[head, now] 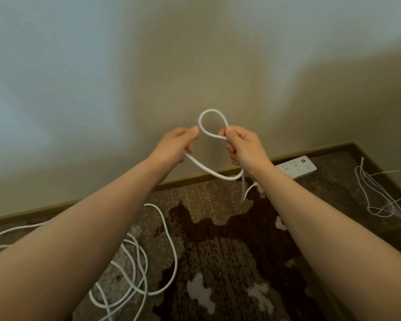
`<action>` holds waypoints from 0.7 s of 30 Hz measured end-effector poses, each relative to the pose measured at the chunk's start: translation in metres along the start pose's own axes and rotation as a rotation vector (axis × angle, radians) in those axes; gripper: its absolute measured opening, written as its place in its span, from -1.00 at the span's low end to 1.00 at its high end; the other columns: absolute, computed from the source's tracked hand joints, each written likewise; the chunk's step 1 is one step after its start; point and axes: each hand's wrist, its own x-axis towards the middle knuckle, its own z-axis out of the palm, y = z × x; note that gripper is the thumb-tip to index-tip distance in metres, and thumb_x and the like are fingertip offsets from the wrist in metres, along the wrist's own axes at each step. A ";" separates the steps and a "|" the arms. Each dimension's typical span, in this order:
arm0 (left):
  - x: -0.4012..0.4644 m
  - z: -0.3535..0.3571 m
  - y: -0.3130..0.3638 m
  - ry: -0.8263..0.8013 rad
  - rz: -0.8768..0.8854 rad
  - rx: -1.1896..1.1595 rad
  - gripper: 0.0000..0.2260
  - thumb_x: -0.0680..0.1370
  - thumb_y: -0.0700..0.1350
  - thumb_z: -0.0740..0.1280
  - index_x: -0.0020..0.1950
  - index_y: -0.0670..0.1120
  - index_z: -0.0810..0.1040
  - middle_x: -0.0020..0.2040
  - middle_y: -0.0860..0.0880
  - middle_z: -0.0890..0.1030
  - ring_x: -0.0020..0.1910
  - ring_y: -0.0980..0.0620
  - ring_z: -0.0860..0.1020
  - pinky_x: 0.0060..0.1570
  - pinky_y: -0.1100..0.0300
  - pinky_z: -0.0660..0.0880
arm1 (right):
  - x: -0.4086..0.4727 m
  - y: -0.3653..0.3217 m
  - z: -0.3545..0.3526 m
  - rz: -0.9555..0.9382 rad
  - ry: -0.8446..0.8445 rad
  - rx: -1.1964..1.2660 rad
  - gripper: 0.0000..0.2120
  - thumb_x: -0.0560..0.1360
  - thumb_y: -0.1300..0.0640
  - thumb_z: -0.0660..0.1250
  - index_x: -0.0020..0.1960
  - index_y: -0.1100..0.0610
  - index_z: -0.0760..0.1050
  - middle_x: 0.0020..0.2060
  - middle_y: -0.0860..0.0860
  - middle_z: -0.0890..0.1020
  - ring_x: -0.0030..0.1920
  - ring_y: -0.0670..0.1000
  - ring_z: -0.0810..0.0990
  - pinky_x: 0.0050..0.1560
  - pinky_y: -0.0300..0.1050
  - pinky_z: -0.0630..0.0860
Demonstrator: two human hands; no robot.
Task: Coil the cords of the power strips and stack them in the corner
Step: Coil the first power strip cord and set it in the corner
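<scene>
Both my hands are raised in front of the wall, holding a white cord (212, 111). My left hand (176, 144) grips the cord where it comes up from below. My right hand (242, 145) pinches the crossing of a small loop that stands above both hands. A slack bend of the cord hangs between the hands and drops toward the floor. A white power strip (296, 169) lies on the carpet by the baseboard, partly hidden behind my right wrist.
Loose white cord (148, 258) sprawls in several loops on the patterned brown carpet (218, 251) at lower left. A thinner tangle of white cable (377, 195) lies near the right-hand corner. The baseboard (190, 179) runs along the wall.
</scene>
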 end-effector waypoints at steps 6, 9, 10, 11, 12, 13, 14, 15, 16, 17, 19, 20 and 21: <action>-0.004 0.012 0.001 0.022 0.181 0.049 -0.73 0.61 0.03 0.19 0.06 -0.12 0.57 -0.31 0.04 0.49 -0.42 0.26 0.40 -0.35 0.37 0.34 | -0.007 0.001 0.004 -0.133 -0.046 -0.287 -0.71 0.66 0.07 0.15 -0.12 0.16 0.53 -0.52 -0.19 0.38 -0.45 -0.19 0.32 -0.36 -0.23 0.29; -0.003 0.012 -0.002 0.051 0.196 0.049 -0.72 0.63 -0.01 0.15 0.04 -0.11 0.61 -0.37 0.04 0.48 -0.49 0.29 0.38 -0.44 0.44 0.32 | -0.008 0.001 0.006 -0.145 -0.044 -0.341 -0.70 0.66 0.05 0.17 -0.17 0.16 0.51 -0.48 -0.16 0.37 -0.42 -0.18 0.31 -0.32 -0.15 0.28; -0.003 0.013 -0.003 0.073 0.195 0.049 -0.70 0.64 -0.01 0.14 0.00 -0.11 0.62 -0.38 0.03 0.48 -0.49 0.27 0.39 -0.43 0.42 0.32 | -0.008 0.001 0.007 -0.138 -0.047 -0.339 -0.70 0.65 0.05 0.19 -0.18 0.15 0.51 -0.47 -0.15 0.36 -0.43 -0.17 0.31 -0.33 -0.16 0.28; -0.002 0.014 -0.004 0.098 0.188 0.050 -0.69 0.64 -0.01 0.13 -0.04 -0.12 0.62 -0.39 0.03 0.48 -0.48 0.26 0.39 -0.40 0.37 0.34 | -0.009 0.002 0.007 -0.127 -0.050 -0.335 -0.70 0.64 0.04 0.21 -0.20 0.14 0.51 -0.46 -0.13 0.37 -0.45 -0.17 0.30 -0.36 -0.19 0.28; -0.002 0.014 -0.005 0.127 0.175 0.055 -0.68 0.64 -0.02 0.13 -0.09 -0.12 0.61 -0.39 0.03 0.48 -0.46 0.23 0.39 -0.37 0.31 0.34 | -0.009 0.003 0.007 -0.109 -0.051 -0.333 -0.71 0.63 0.03 0.23 -0.21 0.12 0.52 -0.48 -0.13 0.37 -0.47 -0.18 0.30 -0.39 -0.23 0.28; 0.000 0.013 -0.006 0.158 0.161 0.061 -0.67 0.64 -0.01 0.13 -0.13 -0.12 0.60 -0.39 0.04 0.48 -0.45 0.20 0.40 -0.35 0.27 0.34 | -0.010 0.004 0.005 -0.077 -0.055 -0.326 -0.71 0.62 0.02 0.26 -0.23 0.11 0.53 -0.50 -0.14 0.38 -0.49 -0.18 0.30 -0.42 -0.27 0.28; 0.001 0.012 -0.008 0.188 0.149 0.063 -0.67 0.64 -0.01 0.12 -0.17 -0.10 0.58 -0.40 0.04 0.48 -0.45 0.20 0.39 -0.35 0.26 0.33 | -0.011 0.006 0.003 -0.031 -0.066 -0.310 -0.70 0.61 0.01 0.27 -0.26 0.10 0.52 -0.52 -0.15 0.38 -0.51 -0.18 0.31 -0.45 -0.30 0.29; 0.004 0.010 -0.009 0.212 0.143 0.065 -0.67 0.63 0.00 0.12 -0.19 -0.09 0.56 -0.41 0.05 0.48 -0.47 0.22 0.39 -0.36 0.26 0.33 | -0.013 0.009 0.001 0.023 -0.084 -0.272 -0.69 0.61 0.01 0.28 -0.28 0.09 0.50 -0.54 -0.15 0.38 -0.52 -0.16 0.33 -0.46 -0.30 0.31; 0.006 0.008 -0.009 0.228 0.144 0.073 -0.67 0.63 0.00 0.12 -0.21 -0.08 0.56 -0.41 0.06 0.48 -0.49 0.24 0.38 -0.37 0.28 0.33 | -0.015 0.011 -0.001 0.077 -0.109 -0.204 -0.68 0.61 0.01 0.28 -0.29 0.09 0.48 -0.55 -0.14 0.38 -0.53 -0.14 0.37 -0.46 -0.29 0.35; 0.008 0.006 -0.010 0.241 0.151 0.085 -0.67 0.63 0.00 0.12 -0.23 -0.07 0.55 -0.41 0.06 0.48 -0.50 0.25 0.38 -0.38 0.30 0.34 | -0.016 0.012 -0.003 0.132 -0.138 -0.101 -0.69 0.62 0.03 0.27 -0.28 0.10 0.47 -0.54 -0.11 0.39 -0.52 -0.10 0.43 -0.44 -0.28 0.40; 0.012 0.002 -0.012 0.278 0.158 0.095 -0.67 0.62 0.01 0.13 -0.27 -0.02 0.52 -0.42 0.06 0.48 -0.50 0.24 0.39 -0.39 0.27 0.34 | -0.018 0.013 -0.007 0.242 -0.212 0.196 -0.75 0.63 0.11 0.23 -0.20 0.15 0.48 -0.50 -0.05 0.44 -0.43 -0.02 0.58 -0.33 -0.24 0.53; 0.013 -0.001 -0.015 0.293 0.160 0.105 -0.67 0.62 0.02 0.13 -0.30 0.00 0.50 -0.42 0.07 0.47 -0.49 0.22 0.39 -0.37 0.23 0.33 | -0.018 0.012 -0.011 0.287 -0.252 0.354 -0.79 0.63 0.16 0.21 -0.15 0.18 0.49 -0.45 -0.01 0.48 -0.35 0.02 0.64 -0.24 -0.19 0.59; 0.014 -0.003 -0.018 0.301 0.168 0.129 -0.66 0.62 0.03 0.13 -0.32 0.02 0.48 -0.43 0.07 0.47 -0.48 0.21 0.39 -0.36 0.19 0.33 | -0.019 0.011 -0.015 0.317 -0.285 0.488 -0.82 0.62 0.19 0.21 -0.11 0.21 0.50 -0.40 0.02 0.51 -0.28 0.06 0.67 -0.14 -0.13 0.63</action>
